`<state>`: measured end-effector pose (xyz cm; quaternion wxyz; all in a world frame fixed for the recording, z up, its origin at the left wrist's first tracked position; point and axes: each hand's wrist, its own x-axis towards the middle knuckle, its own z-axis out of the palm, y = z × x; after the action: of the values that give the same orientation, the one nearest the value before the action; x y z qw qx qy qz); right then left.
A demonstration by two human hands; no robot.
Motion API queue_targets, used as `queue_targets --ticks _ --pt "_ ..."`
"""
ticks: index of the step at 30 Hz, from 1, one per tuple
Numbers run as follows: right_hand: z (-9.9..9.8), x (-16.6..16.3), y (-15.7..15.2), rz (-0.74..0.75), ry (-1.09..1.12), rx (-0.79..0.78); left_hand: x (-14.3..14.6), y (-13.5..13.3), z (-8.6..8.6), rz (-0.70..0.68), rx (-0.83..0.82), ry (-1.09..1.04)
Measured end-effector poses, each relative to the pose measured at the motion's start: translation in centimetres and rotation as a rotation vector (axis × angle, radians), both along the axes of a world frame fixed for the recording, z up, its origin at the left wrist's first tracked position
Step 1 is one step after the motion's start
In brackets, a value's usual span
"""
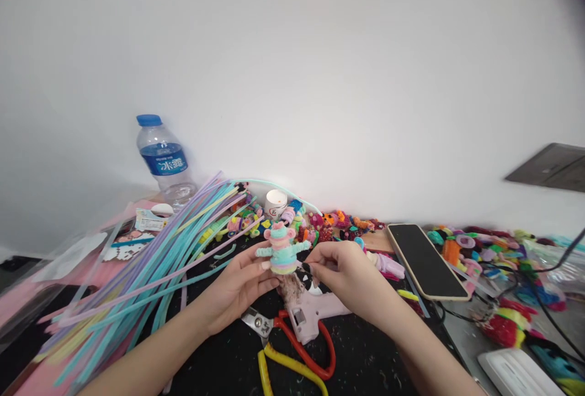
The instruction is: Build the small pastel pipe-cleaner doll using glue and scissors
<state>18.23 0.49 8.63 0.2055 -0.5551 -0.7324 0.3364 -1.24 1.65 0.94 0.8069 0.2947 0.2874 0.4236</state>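
Note:
My left hand [237, 283] is closed around the lower side of a small fuzzy pipe-cleaner bear doll [283, 251] in pink, mint and pale yellow, upright with its arms spread. Close to the doll's right side, my right hand [347, 271] has its thumb and fingers pinched together. Whatever lies between those fingertips is too small to make out. Beneath the hands lies a pale pink glue gun [308, 317], its front smeared brown. Just below it are scissors [259, 324] with red and yellow handles, lying on a black mat [365, 359].
A bundle of pastel pipe cleaners [150, 286] spreads over the left side. Behind it a water bottle [164, 161] leans near the wall. Finished colourful figures and a paper cup [275, 203] line the back. At right are a phone [427, 262], cables and a white box [516, 371].

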Motion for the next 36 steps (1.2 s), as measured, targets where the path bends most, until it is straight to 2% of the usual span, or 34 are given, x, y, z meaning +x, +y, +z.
queue_targets --ticks 5,11,14,17,23,36 --pt "-0.2 0.0 -0.2 0.020 -0.049 0.064 0.0 -0.1 0.0 -0.031 0.020 -0.014" --pt "-0.3 -0.7 -1.2 0.055 -0.133 0.199 -0.2 0.0 -0.4 -0.052 0.055 -0.181" --pt "-0.1 -1.2 -1.8 0.074 -0.179 0.233 -0.2 -0.2 -0.3 -0.074 0.109 -0.183" --pt "-0.2 -1.6 -2.1 0.066 -0.216 0.251 0.0 -0.4 -0.2 -0.081 0.146 -0.105" --pt "-0.7 -1.8 -2.5 0.091 -0.240 0.257 0.4 -0.6 -0.4 -0.009 0.136 -0.013" --pt "0.2 -1.8 -3.1 0.175 -0.263 0.227 -0.1 -0.7 0.1 0.035 0.075 -0.038"
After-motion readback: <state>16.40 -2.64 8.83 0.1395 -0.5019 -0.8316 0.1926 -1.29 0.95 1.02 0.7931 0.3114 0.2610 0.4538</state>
